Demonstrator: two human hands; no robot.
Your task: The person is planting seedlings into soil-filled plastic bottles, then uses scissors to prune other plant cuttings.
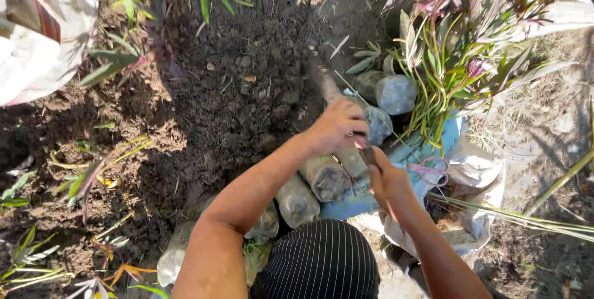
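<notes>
Dark, crumbly soil (235, 88) lies ahead of both hands. The left hand (336, 127) is closed around a muddy tool handle (326, 83) that points forward into the soil. The right hand (388, 178) is also closed on a dark lower part of the same handle, just behind the left hand. Under the hands, several soil-filled plastic seedling bags (325, 178) lie in a row on a blue sack (427, 150). To the right of the hands, long green and purple leaves (458, 57) rise from more bags.
</notes>
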